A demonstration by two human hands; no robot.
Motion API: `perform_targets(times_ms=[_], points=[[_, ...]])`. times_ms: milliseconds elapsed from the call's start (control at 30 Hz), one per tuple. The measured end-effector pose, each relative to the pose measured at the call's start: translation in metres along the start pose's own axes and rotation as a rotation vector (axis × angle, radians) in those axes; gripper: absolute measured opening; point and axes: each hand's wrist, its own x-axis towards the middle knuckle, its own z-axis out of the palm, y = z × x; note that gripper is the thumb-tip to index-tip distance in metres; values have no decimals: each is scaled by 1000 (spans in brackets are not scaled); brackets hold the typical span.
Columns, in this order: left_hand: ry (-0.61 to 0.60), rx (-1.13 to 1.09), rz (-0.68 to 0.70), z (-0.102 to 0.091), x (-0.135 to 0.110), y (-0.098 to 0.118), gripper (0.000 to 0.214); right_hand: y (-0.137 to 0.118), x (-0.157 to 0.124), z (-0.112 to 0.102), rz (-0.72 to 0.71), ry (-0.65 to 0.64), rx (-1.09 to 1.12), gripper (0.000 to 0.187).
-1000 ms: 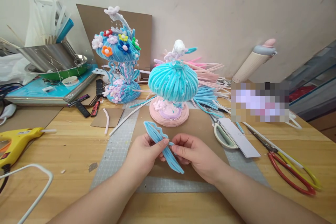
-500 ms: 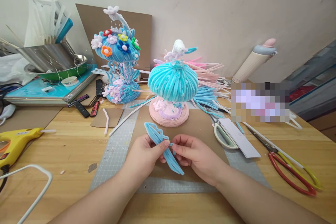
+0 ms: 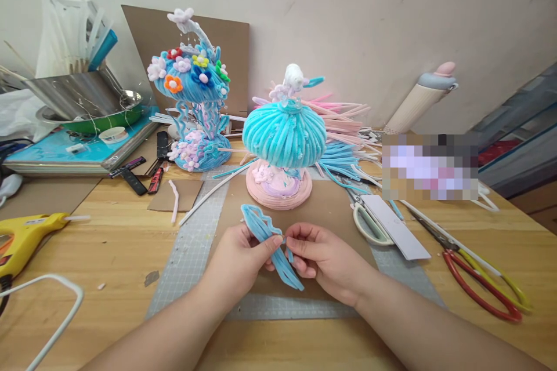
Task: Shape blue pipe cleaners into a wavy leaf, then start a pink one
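My left hand (image 3: pixel 243 255) is closed around a bundle of light blue pipe cleaners (image 3: pixel 285 269), pinched near its middle between thumb and fingers. A looped, wavy end sticks up past the thumb and the loose ends slant down to the right. Close beside it, my right hand (image 3: pixel 315 248) pinches a short end of a light blue pipe cleaner (image 3: pixel 290 254). Just beyond both hands stands a turquoise pipe-cleaner mushroom-like lamp shape (image 3: pixel 285 134) on a round pink base (image 3: pixel 278 197). Under the hands lies a brown cardboard sheet (image 3: pixel 339 208).
A flower-covered blue pipe-cleaner model (image 3: pixel 191 84) stands back left. A yellow glue gun (image 3: pixel 32 235) lies at left. To the right are white-handled scissors (image 3: pixel 369 229), a white card (image 3: pixel 395 226) and red-and-yellow-handled scissors (image 3: pixel 478 284). Blue pipe cleaners (image 3: pixel 342 159) lie behind the turquoise model.
Both hands stay in nearly the same place. The wavy strand and the short end at my right fingers have shifted slightly; the whole view has moved a little.
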Motion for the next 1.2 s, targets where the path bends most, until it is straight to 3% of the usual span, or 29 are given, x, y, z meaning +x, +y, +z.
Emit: perform_targets(times_ms=[167, 300, 467, 733, 1200], points=[[-22, 23, -4, -1, 0, -3, 19, 2, 0, 0, -29, -52, -1, 20], [31, -19, -32, 0, -1, 2, 19, 0, -1, 1, -22, -83, -33, 21], [20, -62, -22, -1, -2, 10, 19, -4, -3, 1, 75, -148, -46, 28], [42, -55, -6, -4, -1, 8, 19, -7, -4, 2, 167, -231, 19, 17], [20, -55, -43, 1, -3, 8, 18, -8, -4, 6, 224, -228, 0, 11]])
